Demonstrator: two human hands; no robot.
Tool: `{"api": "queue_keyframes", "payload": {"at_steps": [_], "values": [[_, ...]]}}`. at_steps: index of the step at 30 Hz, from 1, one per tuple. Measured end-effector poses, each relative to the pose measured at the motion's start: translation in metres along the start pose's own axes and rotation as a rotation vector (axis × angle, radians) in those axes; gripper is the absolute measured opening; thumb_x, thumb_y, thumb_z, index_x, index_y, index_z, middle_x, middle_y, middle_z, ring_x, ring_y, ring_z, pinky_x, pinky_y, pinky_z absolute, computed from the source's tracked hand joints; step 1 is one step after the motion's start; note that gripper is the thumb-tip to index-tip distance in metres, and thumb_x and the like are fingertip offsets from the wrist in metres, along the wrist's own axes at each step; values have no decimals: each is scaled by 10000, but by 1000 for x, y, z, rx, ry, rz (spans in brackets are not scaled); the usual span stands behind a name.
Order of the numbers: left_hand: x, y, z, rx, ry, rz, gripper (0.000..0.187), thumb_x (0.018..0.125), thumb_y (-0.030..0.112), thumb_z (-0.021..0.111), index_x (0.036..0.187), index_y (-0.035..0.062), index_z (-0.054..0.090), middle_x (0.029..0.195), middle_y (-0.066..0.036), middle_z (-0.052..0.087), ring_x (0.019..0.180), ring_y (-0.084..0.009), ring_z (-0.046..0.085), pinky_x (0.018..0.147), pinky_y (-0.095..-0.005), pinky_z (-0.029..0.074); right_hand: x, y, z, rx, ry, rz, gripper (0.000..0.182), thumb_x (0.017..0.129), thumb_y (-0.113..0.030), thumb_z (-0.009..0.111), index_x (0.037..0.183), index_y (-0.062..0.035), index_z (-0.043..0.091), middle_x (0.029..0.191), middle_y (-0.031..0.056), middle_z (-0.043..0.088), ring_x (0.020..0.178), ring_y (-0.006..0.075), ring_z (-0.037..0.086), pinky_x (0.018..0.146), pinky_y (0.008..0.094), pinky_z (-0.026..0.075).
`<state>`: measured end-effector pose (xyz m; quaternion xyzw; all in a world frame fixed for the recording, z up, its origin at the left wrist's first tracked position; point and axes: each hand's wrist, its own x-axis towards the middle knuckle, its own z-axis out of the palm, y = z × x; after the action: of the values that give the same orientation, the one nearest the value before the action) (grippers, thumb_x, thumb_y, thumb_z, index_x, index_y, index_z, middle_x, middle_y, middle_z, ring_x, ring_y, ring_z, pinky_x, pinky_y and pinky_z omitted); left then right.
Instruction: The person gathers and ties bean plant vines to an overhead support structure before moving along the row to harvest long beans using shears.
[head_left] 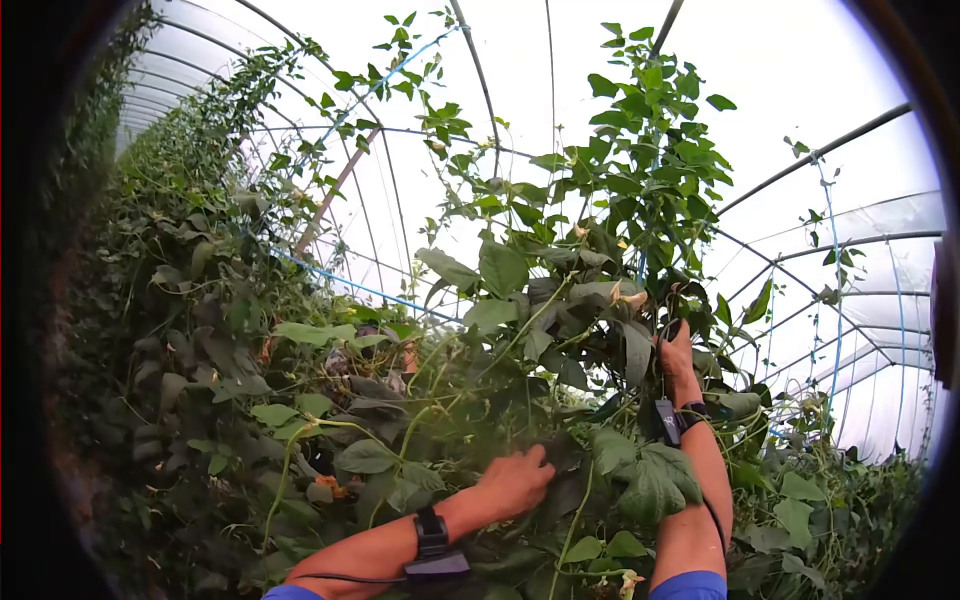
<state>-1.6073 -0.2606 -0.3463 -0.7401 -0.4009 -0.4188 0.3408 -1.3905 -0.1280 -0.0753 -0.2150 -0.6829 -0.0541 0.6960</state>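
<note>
My left hand (515,485) reaches into the foliage low in the middle, back of the hand up. Its fingers are curled, and the leaves around them hide what they hold, if anything. My right hand (677,352) is raised higher, at the right side of a dense climbing bean plant (640,190). Its fingers are bent in among the stems and partly covered by leaves; what they close on cannot be made out. Pale wilted blossoms (627,298) hang just left of it. A broad green leaf (655,482) lies in front of my right forearm.
Tangled vines (190,330) fill the left side, and more foliage (830,520) stands at lower right. A blue string (350,285) slants across the plants; another blue string (836,280) hangs at right. Curved greenhouse hoops (825,155) arch overhead. A person (365,355) is partly visible behind the leaves.
</note>
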Motion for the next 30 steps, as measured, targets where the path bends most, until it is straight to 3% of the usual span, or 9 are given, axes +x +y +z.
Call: {"api": "queue_keyframes", "payload": {"at_steps": [3,8,14,16,18,23,26,28,30], "values": [[-1,-1,-2,-36,9,35,185,750,146,608,892,59,527,938,-166,472,747,-376,573,585,-506,464,15,18,4,0,-62,-47,849,636,-237,753,1345,34,372,1153,222,594,1056,322,589,907,358,449],[1,2,-4,-9,-39,18,249,762,199,664,904,49,526,943,-168,460,776,-374,580,622,-494,479,12,18,-1,-15,-112,-52,637,644,-207,734,1196,27,520,1047,205,643,985,316,625,865,368,471],[6,-7,-19,51,-54,49,255,790,239,655,904,49,530,936,-162,472,769,-362,586,612,-485,475,-8,5,8,-38,64,-130,539,618,-189,739,1091,10,575,981,207,657,940,345,636,829,378,477],[10,-10,-39,142,-165,9,308,813,300,643,982,59,553,920,-155,498,754,-361,592,615,-471,477,-18,4,8,29,86,-147,529,625,-183,736,1088,10,570,969,199,659,924,350,638,812,389,478],[21,0,-74,156,-172,-18,529,793,440,648,1186,95,569,951,-145,586,818,-365,615,686,-457,491,-24,5,8,43,129,-216,528,631,-187,740,1089,5,560,951,201,657,908,361,637,798,397,479],[67,27,-132,193,-70,64,577,750,433,679,1204,94,572,1005,-159,642,907,-357,620,755,-439,503,-37,-7,6,21,175,-240,531,637,-212,751,1083,-7,549,908,216,650,867,391,633,774,413,482],[99,43,-147,258,71,78,358,710,330,684,934,56,634,779,-117,643,748,-351,626,656,-436,499,-35,-7,8,34,190,-241,476,650,-196,721,1058,-18,554,871,209,657,835,401,635,762,422,485],[118,50,-150,404,186,125,228,677,244,659,795,59,597,687,-96,610,680,-344,615,601,-430,485,-34,-2,11,35,204,-245,439,655,-170,687,1050,-28,557,857,210,656,818,410,632,747,426,486],[137,57,-146,541,364,154,136,657,170,623,736,74,566,662,-114,586,652,-338,609,574,-433,470,-40,-9,8,56,217,-268,420,654,-156,668,1041,-37,557,843,206,655,799,412,631,734,430,487]]}}
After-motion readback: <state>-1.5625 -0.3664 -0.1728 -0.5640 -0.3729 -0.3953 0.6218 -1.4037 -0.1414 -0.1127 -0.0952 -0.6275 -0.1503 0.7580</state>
